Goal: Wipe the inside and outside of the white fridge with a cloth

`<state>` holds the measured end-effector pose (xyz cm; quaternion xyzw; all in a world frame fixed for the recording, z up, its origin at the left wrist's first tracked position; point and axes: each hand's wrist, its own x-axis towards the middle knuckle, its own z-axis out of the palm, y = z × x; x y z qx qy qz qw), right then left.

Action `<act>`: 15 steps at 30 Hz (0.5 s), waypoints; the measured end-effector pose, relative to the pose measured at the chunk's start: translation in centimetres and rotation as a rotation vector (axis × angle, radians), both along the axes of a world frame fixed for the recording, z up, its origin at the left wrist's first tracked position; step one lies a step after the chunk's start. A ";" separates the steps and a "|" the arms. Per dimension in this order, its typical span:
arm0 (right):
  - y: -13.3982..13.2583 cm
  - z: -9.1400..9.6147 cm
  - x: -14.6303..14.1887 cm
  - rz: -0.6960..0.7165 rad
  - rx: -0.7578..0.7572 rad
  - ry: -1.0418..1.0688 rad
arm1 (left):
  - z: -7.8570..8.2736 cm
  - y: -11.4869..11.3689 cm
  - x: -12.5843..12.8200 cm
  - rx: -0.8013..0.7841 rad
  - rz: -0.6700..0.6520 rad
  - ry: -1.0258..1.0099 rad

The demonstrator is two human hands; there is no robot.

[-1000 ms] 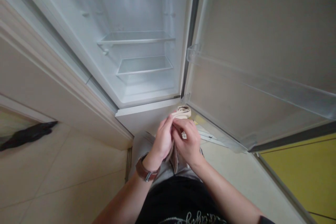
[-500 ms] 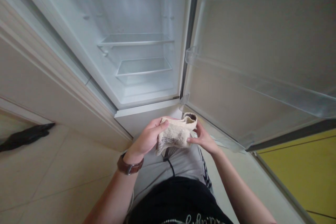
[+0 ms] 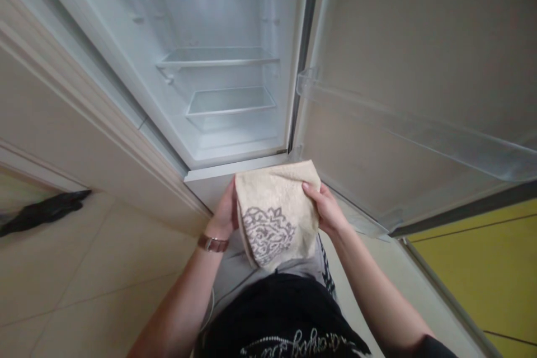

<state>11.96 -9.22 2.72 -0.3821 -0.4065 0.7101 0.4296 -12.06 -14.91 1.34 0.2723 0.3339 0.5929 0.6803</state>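
A cream towel with a dark grey floral pattern near its lower left is spread between both hands, above my lap and in front of the open fridge. My left hand, with a brown watch on the wrist, grips the towel's left edge; its fingers are mostly hidden behind the cloth. On the opposite edge my right hand pinches the towel, thumb on the front face and the other fingers behind.
Two glass shelves, an upper shelf and a lower shelf, sit inside the fridge. Its door stands open at right with clear door bins. A black object lies on the tiled floor at left. A yellow panel is at lower right.
The towel was folded into a small bundle between my hands; now it is opened out to a larger flat piece with its pattern showing. My hands have moved slightly farther apart.
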 end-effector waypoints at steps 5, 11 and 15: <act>1.0 -1.2 0.2 0.042 -0.172 0.029 | -5.7 -1.7 1.5 -0.138 -0.241 -0.110; -1.0 -5.7 2.8 0.233 -0.196 0.054 | -5.1 -1.7 0.7 -0.286 -0.164 -0.029; -0.7 -5.3 2.0 -0.108 -0.157 -0.032 | -4.9 -0.3 1.1 -0.261 -0.015 -0.008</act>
